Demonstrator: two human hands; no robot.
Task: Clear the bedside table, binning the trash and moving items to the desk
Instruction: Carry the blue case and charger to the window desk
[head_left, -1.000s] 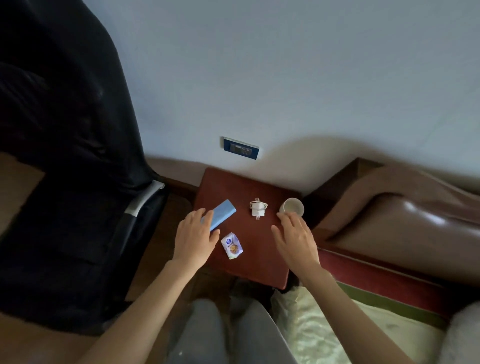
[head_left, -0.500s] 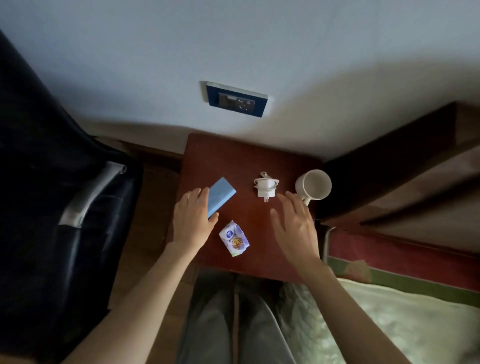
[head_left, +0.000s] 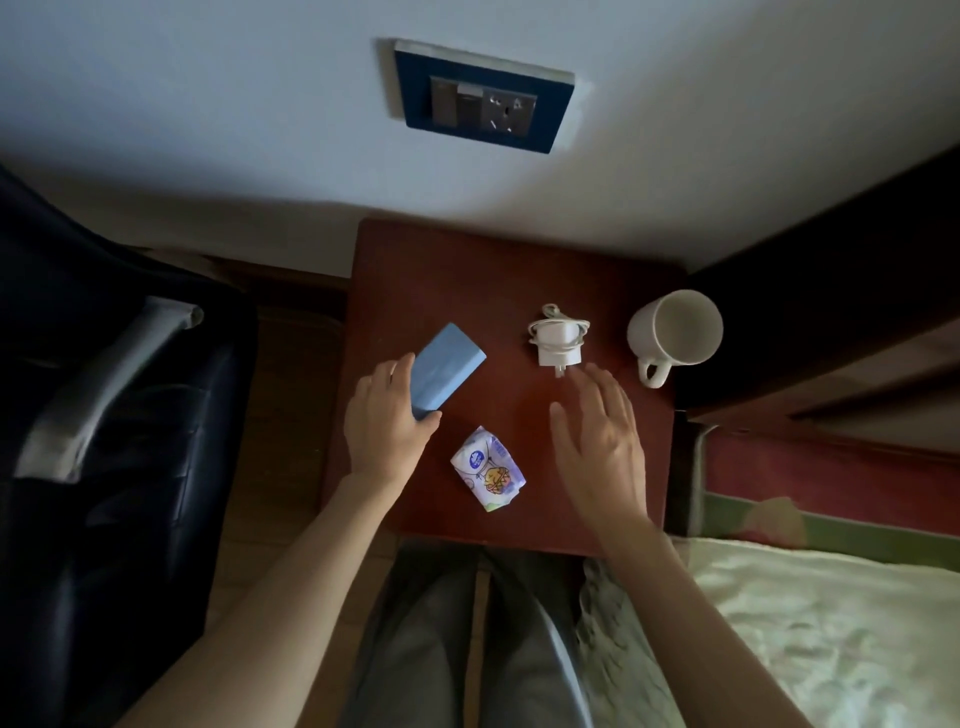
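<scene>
Here, seen from above, a person bends over a small bedside table in a dim room.
Bedside table (head_left: 415, 270): dark red wood, set against a pale wall, between a black chair and a bed.
Left hand (head_left: 387, 431): fingers curled round the near end of a blue box (head_left: 444, 370), thumb under its lower edge; the box lies slantwise at the table's left side.
Right hand (head_left: 602, 436): open, fingers spread and a little blurred, palm down over the table's right half; it grips nothing, and whether it touches the wood cannot be told.
Charger (head_left: 557, 340): white plug with its cable wound round it, mid-table, just beyond the right hand's fingertips (head_left: 592, 371).
Mug (head_left: 675, 332): white, tipped on its side at the table's right edge, mouth toward the camera, handle toward the person.
Snack wrapper (head_left: 488, 474): small white and purple packet with a cartoon print, lying near the front edge between the two hands, touching neither.
Wall socket (head_left: 480, 96): dark blue plate above the table.
Chair (head_left: 104, 415): black, with a grey armrest, to the left.
Bed (head_left: 831, 623): pale cover, to the right.
</scene>
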